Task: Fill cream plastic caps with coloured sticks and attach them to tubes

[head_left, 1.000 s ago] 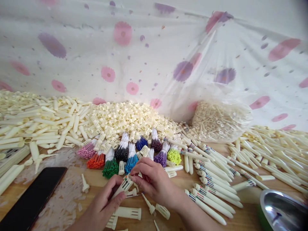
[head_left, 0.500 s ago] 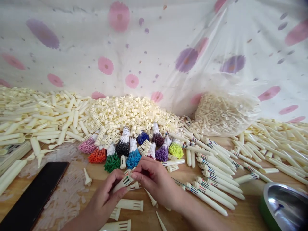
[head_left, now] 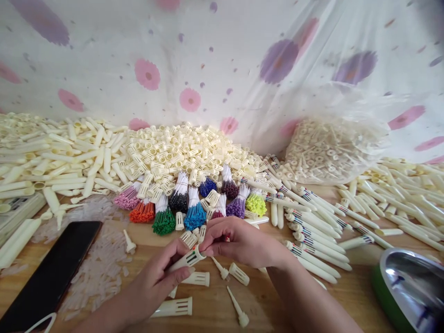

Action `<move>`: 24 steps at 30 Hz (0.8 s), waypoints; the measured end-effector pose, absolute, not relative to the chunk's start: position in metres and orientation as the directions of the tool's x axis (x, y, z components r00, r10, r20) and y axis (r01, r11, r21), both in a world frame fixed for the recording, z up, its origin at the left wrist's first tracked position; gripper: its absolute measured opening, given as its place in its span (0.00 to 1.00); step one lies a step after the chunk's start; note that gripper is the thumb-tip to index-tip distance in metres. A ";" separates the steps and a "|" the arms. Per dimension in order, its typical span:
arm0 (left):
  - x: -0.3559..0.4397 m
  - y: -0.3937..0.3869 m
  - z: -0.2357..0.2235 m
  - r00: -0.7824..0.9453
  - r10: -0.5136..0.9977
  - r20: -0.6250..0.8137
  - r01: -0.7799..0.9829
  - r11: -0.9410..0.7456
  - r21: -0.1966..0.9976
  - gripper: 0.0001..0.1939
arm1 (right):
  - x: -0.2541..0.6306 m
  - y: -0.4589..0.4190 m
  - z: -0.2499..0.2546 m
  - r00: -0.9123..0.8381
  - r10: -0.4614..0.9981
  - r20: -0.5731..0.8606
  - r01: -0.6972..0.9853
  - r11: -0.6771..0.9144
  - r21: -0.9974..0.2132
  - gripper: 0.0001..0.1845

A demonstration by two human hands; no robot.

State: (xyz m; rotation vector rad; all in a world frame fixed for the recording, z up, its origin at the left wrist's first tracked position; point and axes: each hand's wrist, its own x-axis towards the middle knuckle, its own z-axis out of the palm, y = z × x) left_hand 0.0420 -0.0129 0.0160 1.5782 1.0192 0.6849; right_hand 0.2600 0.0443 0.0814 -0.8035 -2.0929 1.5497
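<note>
My left hand [head_left: 152, 277] is closed around a cream pen barrel [head_left: 189, 260] with a slotted upper end, tilted up to the right. Coloured bits show inside its slots. At the open end, the fingertips of my right hand [head_left: 239, 243] are pinched together; whatever they hold is too hidden to name. Just beyond are tied bundles of thin white sticks with coloured ends, among them a green bundle [head_left: 164, 221], a light blue bundle [head_left: 195, 215] and a purple bundle [head_left: 238, 206]. Below the hands lie another slotted barrel [head_left: 175, 307], a slotted sleeve [head_left: 239, 274] and a cone-shaped piece [head_left: 237, 307].
A phone [head_left: 52, 273] lies at left beside scattered clear small tubes [head_left: 93, 273]. Slotted sleeves [head_left: 187, 150] are heaped at the back. Filled pens [head_left: 315, 245] lie in rows on the right, near a green-sided metal bowl [head_left: 388, 286] and a plastic bag of parts [head_left: 333, 148].
The view has tilted down slightly. My right hand has shifted a little toward the barrel's open end, showing more of its slots. The left hand keeps its hold.
</note>
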 end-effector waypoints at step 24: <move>0.050 -0.008 0.016 0.242 0.963 -0.121 0.407 0.013 0.914 0.10 | 0.235 0.032 0.062 -0.425 0.903 0.056 0.373 0.231 -0.898 0.06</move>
